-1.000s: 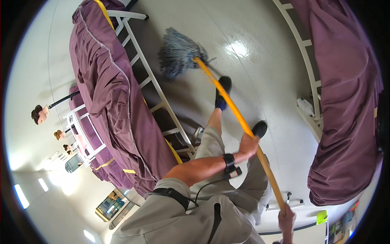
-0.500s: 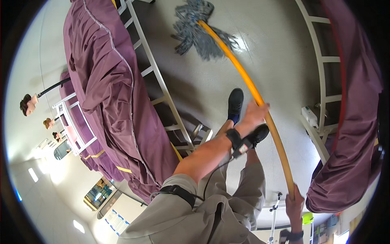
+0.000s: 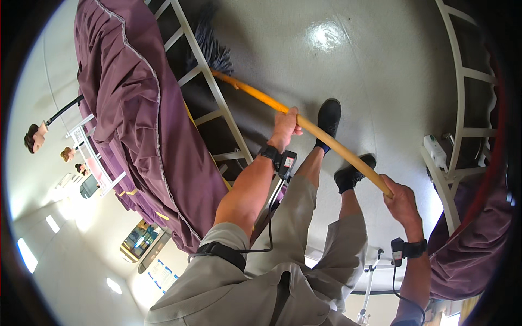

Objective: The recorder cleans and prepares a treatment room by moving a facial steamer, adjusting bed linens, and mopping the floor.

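Left fingers and right fingers curl closed around the mop handle.

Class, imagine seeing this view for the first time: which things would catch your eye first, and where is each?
First, probably, the yellow-orange mop handle slanting across the middle, gripped by the left hand and, at its near end, the right hand. Next, the draped purple cloth filling much of the left side. Then the brown-haired mannequin head, sideways near the far left edge.
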Available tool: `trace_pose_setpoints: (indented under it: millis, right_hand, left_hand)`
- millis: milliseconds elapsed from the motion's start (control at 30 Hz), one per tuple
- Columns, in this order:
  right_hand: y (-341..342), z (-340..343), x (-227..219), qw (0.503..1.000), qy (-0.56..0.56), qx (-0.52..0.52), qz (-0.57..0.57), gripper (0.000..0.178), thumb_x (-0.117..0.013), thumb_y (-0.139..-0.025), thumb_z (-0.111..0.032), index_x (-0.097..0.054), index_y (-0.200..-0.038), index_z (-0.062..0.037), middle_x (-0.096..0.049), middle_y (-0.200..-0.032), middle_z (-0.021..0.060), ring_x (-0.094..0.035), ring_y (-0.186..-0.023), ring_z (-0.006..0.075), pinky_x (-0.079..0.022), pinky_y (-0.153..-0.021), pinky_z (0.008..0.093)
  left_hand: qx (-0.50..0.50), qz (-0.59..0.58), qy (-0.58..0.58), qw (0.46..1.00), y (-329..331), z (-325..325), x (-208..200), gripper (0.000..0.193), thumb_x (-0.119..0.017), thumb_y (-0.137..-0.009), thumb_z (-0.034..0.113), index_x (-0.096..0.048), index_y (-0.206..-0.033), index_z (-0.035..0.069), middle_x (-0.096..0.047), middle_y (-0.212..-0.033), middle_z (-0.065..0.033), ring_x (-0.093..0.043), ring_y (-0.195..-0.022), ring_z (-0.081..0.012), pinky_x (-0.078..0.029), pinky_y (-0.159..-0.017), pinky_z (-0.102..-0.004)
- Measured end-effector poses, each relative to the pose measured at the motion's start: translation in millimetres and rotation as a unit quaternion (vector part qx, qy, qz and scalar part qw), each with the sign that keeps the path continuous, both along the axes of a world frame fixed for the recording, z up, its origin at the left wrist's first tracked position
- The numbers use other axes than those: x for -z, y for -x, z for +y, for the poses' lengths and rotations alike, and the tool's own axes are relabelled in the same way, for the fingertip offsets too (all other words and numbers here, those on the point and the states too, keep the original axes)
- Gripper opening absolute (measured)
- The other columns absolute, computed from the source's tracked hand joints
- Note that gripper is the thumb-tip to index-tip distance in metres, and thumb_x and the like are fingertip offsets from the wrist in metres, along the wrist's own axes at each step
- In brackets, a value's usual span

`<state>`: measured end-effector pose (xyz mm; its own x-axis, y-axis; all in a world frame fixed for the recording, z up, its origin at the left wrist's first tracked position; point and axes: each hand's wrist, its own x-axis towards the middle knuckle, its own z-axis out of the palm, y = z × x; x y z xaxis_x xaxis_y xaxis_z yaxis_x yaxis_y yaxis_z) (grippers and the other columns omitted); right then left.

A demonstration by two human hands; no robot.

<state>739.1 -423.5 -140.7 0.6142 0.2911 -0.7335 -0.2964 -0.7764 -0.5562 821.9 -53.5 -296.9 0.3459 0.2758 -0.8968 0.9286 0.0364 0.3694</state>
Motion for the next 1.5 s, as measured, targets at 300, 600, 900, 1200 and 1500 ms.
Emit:
trace_pose_setpoints:
  millis: [300, 600, 900, 1200, 1500]
  right_hand:
    - [69, -72, -115, 0.996, 0.064, -0.040, 0.052, 0.046, -0.065, -0.076, -0.001, -0.062, -0.120, -0.0152, -0.063, -0.077, 0.0200, -0.065, -0.072, 0.0374, -0.049, -0.064, 0.0440]
    - [245, -175, -291, 0.977, 0.188, 0.070, 0.070, 0.042, -0.061, -0.074, -0.001, -0.065, -0.114, -0.0128, -0.059, -0.069, 0.0198, -0.062, -0.062, 0.0352, -0.047, -0.057, 0.0400]
    - [290, -116, -409, 0.918, 0.205, 0.269, 0.209, 0.048, -0.060, -0.084, -0.009, -0.054, -0.131, -0.0029, -0.063, -0.088, 0.0142, -0.056, -0.073, 0.0198, -0.048, -0.066, 0.0347]
    - [155, -44, -347, 0.976, 0.133, 0.169, 0.040, 0.053, -0.058, -0.076, -0.001, -0.053, -0.129, -0.0060, -0.062, -0.082, 0.0261, -0.065, -0.071, 0.0407, -0.051, -0.062, 0.0434]
    - [84, 14, -295, 0.992, 0.054, 0.095, 0.064, 0.051, -0.060, -0.082, -0.006, -0.050, -0.131, -0.0145, -0.066, -0.084, 0.0213, -0.065, -0.078, 0.0425, -0.052, -0.067, 0.0459]
  left_hand:
    - [-0.108, 0.091, 0.074, 0.987, 121, -86, -63, 0.025, -0.049, -0.093, 0.021, -0.052, -0.072, 0.008, -0.054, -0.058, -0.0072, -0.052, -0.043, -0.0181, -0.039, -0.034, -0.0315]
    - [0.051, 0.160, 0.178, 0.970, 191, -231, -188, 0.026, -0.062, -0.087, 0.021, -0.058, -0.077, -0.002, -0.061, -0.064, -0.0102, -0.057, -0.044, -0.0172, -0.050, -0.038, -0.0283]
    - [0.216, 0.042, 0.216, 0.951, 175, -302, -246, 0.040, -0.063, -0.081, 0.025, -0.053, -0.053, -0.001, -0.055, -0.048, -0.0103, -0.058, -0.042, -0.0202, -0.048, -0.040, -0.0360]
    - [0.095, -0.093, 0.169, 0.977, 41, -231, -196, 0.033, -0.064, -0.084, 0.022, -0.058, -0.066, -0.005, -0.060, -0.061, -0.0123, -0.060, -0.048, -0.0214, -0.051, -0.040, -0.0346]
    - [0.010, -0.108, 0.099, 0.989, 23, -99, -176, 0.028, -0.063, -0.084, 0.021, -0.057, -0.072, -0.004, -0.059, -0.062, -0.0122, -0.060, -0.049, -0.0217, -0.050, -0.042, -0.0329]
